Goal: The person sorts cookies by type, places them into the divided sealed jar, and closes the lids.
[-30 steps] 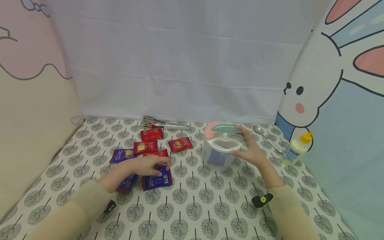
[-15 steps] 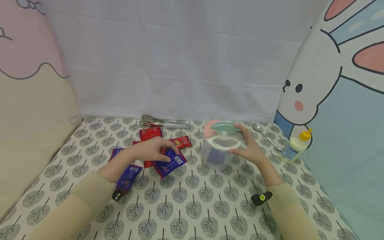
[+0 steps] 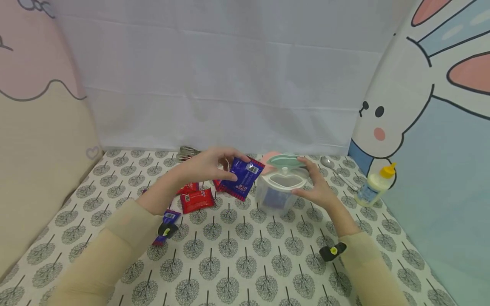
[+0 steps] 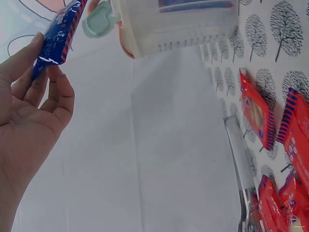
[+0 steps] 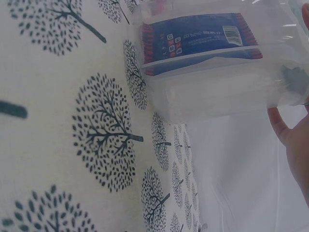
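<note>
My left hand (image 3: pixel 210 165) pinches a blue snack packet (image 3: pixel 245 177) between thumb and fingers, raised above the table just left of a clear plastic container (image 3: pixel 268 206). The left wrist view shows the same packet (image 4: pixel 57 41) tilted between the fingertips. My right hand (image 3: pixel 320 189) holds the container at its right side, fingers on the raised green lid flap (image 3: pixel 284 160) and thumb at the rim. One lip-shaped opening in the container's top is uncovered. Through the clear wall, another blue packet (image 5: pixel 198 41) is visible inside.
Red packets (image 3: pixel 197 200) and a blue packet (image 3: pixel 171 216) lie left, partly behind the left arm. Metal tongs (image 4: pixel 241 159) lie by the back cloth. To the right are a spoon (image 3: pixel 340 174) and a yellow-capped bottle (image 3: pixel 375 187).
My left hand has lifted the blue packet off the pile and carried it up and right, close to the container. A red packet beneath it is now uncovered. The right hand stays on the container.
</note>
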